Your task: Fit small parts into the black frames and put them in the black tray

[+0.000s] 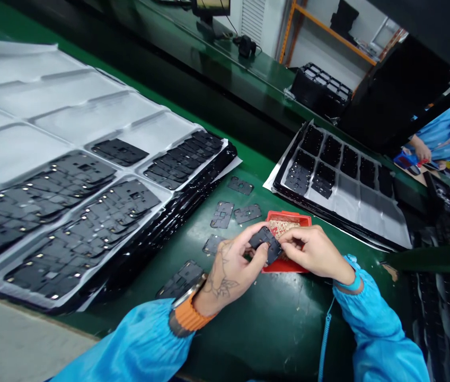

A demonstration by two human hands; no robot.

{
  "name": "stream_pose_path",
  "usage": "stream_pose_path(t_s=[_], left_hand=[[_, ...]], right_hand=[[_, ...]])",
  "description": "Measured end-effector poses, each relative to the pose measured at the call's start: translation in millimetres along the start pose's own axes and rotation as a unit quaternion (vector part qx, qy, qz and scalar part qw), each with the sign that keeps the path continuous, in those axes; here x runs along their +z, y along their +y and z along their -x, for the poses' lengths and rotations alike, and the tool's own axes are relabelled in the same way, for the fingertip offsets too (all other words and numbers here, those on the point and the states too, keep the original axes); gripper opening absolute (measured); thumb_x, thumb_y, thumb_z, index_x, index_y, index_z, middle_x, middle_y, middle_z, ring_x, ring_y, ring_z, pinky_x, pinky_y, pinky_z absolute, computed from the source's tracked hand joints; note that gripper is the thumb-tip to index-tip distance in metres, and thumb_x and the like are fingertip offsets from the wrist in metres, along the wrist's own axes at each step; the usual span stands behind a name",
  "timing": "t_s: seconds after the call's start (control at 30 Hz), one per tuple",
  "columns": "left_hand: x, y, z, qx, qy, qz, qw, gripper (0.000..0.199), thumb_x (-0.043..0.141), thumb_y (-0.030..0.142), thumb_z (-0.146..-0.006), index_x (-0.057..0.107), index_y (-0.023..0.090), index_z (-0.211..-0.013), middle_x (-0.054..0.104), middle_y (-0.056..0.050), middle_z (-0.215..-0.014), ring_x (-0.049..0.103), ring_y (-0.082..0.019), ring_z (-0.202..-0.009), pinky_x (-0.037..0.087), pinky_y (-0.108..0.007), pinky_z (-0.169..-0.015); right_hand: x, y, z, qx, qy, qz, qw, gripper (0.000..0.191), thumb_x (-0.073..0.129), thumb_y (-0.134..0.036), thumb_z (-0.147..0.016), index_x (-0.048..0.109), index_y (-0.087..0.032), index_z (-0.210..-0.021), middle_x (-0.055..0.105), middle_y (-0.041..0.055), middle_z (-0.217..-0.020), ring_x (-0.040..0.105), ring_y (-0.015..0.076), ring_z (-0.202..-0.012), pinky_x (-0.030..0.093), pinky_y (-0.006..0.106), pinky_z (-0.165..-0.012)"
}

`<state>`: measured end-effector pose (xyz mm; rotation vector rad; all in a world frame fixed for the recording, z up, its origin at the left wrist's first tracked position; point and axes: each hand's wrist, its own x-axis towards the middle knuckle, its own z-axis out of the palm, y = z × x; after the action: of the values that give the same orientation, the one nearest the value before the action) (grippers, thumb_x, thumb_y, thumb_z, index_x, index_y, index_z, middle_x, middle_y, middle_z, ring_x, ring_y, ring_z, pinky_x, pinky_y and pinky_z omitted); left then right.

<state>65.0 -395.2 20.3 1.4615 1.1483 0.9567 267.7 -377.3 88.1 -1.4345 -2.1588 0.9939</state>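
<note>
My left hand [236,260] grips a thin black plastic plate [265,245] with cut-outs, thumb on its face and fingers behind. The fingers of my right hand [311,248] are pinched together at the plate's right edge; whatever they hold is too small to make out. Both hands are over a red bin [308,218] of small pale pieces [282,228]. Loose plates of similar kind lie on the green table to the left, among them one plate [222,214] and another plate [247,213]. A further plate [181,278] is partly behind my left wrist.
A stack of large trays [89,154], lined in white, holds rows of black plates on the left. A smaller tray stack [363,196] stands at back right. A coiled blue cord [325,339] hangs from my right wristband. Another person's hand [421,148] is at far right.
</note>
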Motion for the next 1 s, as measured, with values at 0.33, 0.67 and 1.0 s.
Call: stream_pose_path(t_s=[0.33, 0.67, 1.0], left_hand=[[3.1, 1.4, 0.9, 0.046, -0.02, -0.059, 0.997, 0.041, 0.057, 0.03, -0.095, 0.066, 0.011, -0.13, 0.069, 0.0, -0.067, 0.063, -0.013, -0.052, 0.048, -0.021, -0.054], [5.9, 1.7, 2.0, 0.169, -0.013, -0.14, 0.976, 0.039, 0.058, 0.016, -0.094, 0.065, 0.008, -0.132, 0.061, 0.006, -0.059, 0.055, -0.009, -0.046, 0.044, -0.022, -0.053], [14.1, 3.9, 15.9, 0.225, -0.024, -0.185, 0.956, 0.056, 0.056, 0.017, -0.098, 0.042, 0.012, -0.152, 0.053, 0.009, -0.057, 0.052, -0.008, -0.042, 0.038, -0.021, -0.049]], right_hand=[[5.7, 7.5, 4.0, -0.019, -0.054, 0.067, 0.996, 0.013, 0.058, -0.005, -0.08, 0.05, -0.014, -0.074, 0.049, -0.0048, -0.065, 0.037, 0.0071, -0.058, 0.027, 0.024, -0.058], [7.2, -3.5, 1.4, 0.037, 0.015, -0.06, 0.997, 0.01, 0.057, -0.016, -0.092, 0.067, -0.016, -0.093, 0.064, -0.0043, -0.074, 0.056, 0.0065, -0.061, 0.043, 0.018, -0.062], [14.2, 2.7, 2.6, -0.026, 0.028, 0.028, 0.999, 0.01, 0.057, -0.006, -0.075, 0.052, -0.014, -0.072, 0.052, -0.0051, -0.063, 0.04, 0.0062, -0.056, 0.03, 0.021, -0.056]])
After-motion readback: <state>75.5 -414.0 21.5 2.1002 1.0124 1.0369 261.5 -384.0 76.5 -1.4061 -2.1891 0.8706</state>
